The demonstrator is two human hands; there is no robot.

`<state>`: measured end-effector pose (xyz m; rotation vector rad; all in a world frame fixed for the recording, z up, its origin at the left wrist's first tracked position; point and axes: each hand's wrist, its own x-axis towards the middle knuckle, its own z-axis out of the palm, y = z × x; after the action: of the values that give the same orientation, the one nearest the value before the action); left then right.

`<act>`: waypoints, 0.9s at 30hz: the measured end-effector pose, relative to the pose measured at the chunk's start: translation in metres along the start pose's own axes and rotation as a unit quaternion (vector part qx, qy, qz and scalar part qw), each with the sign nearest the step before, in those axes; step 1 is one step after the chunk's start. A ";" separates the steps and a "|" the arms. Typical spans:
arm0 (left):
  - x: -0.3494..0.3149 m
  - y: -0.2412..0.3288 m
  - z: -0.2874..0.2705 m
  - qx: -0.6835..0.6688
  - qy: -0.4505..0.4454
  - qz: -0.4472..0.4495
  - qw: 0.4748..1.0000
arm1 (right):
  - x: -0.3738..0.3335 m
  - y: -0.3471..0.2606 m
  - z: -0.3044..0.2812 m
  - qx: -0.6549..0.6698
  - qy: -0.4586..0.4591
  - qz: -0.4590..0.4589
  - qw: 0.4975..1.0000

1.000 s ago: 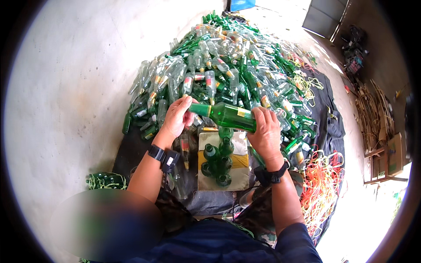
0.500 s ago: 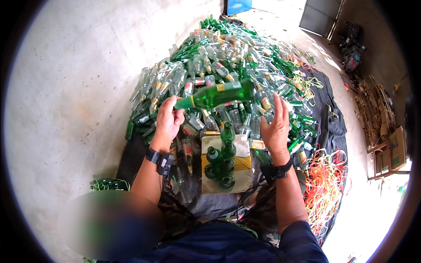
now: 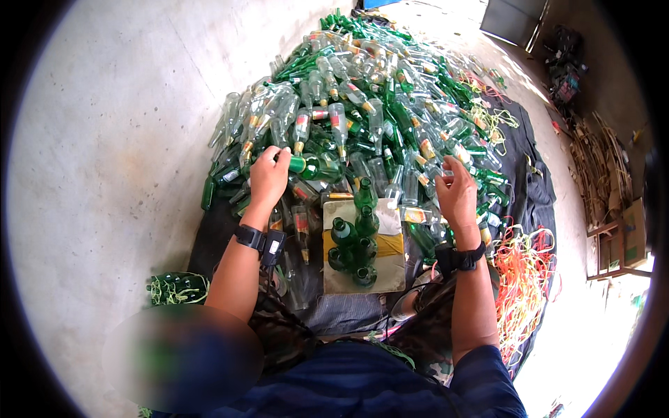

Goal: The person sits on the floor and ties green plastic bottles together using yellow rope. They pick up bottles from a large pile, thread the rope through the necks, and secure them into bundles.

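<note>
My left hand (image 3: 270,177) is closed round the neck end of a green glass bottle (image 3: 319,168), which points away to the right over the heap. Apart from it, my right hand (image 3: 457,194) is raised over the heap's right side, fingers loosely bent and apart, holding nothing. Between my forearms lies a pale board with a yellow band (image 3: 333,277). Several green bottles (image 3: 366,221) stand upright on it in a tight cluster. Beyond the board spreads a large heap of clear and green bottles (image 3: 338,124), many with labels.
A black sheet (image 3: 531,164) lies under the heap. Tangled red and yellow plastic strips (image 3: 521,292) lie at the right. A tied bundle of green bottles (image 3: 177,289) is at the left. Against the right wall are stacked cardboard (image 3: 601,171) and a box (image 3: 633,233).
The green bottle has swung from lying broadside between my hands to pointing away from me, still in my left hand. My right hand has drifted slightly right and its fingers have curled.
</note>
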<state>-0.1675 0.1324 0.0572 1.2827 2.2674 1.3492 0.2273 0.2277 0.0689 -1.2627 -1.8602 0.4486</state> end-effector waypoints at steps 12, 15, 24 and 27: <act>-0.027 0.018 0.034 0.153 -0.114 0.118 0.974 | -0.002 0.001 0.002 0.010 -0.051 -0.009 0.999; -0.029 0.019 0.044 0.151 -0.147 0.114 0.971 | -0.002 0.007 0.003 0.007 -0.052 -0.022 0.998; -0.042 0.027 0.057 0.191 -0.182 0.149 0.953 | -0.003 0.005 -0.002 0.002 -0.061 -0.029 0.998; -0.047 0.025 0.061 0.193 -0.188 0.160 0.950 | -0.004 0.003 -0.004 0.004 -0.063 -0.026 0.998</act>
<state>-0.0910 0.1394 0.0322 1.9132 2.1741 0.6589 0.2334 0.2252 0.0677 -1.2012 -1.9892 0.5168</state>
